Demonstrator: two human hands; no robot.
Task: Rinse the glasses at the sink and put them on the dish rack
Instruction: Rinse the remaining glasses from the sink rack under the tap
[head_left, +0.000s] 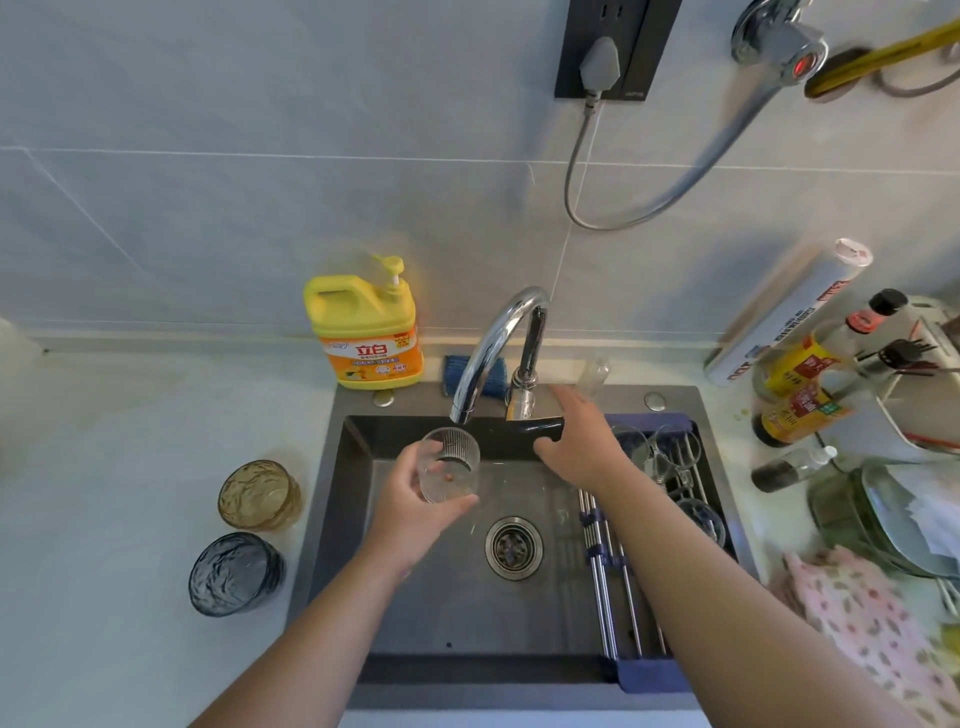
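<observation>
The left hand (410, 499) curls its fingers and thumb round a clear ribbed tumbler (449, 465), tilted with its mouth towards the curved chrome faucet (498, 338), just below the spout and over the dark matte sink (441, 597). A small orange speck sits inside the glass.

The right hand (576, 441) lies at the glossy black faucet lever (540, 428). Its fingers are stretched straight towards the faucet base and the thumb is spread below the lever, whose end is hidden under the palm.

On the pale counter left of the sink stand 2 squat, wrinkle-textured glasses, well apart from the tumbler: an amber glass (260, 493) and, nearer, a smoky blue-grey glass (236, 574).

A roll-up dish rack of steel rods (608, 571) spans the sink's right side, partly hidden by the right forearm. Clear glasses (675, 447) rest on it.

A yellow plastic pump bottle of detergent (366, 327) stands behind the sink. A round metal drain strainer (514, 546) sits in the basin floor. Sauce bottles (800, 395) and a pink patterned cloth (857, 623) crowd the right counter.
</observation>
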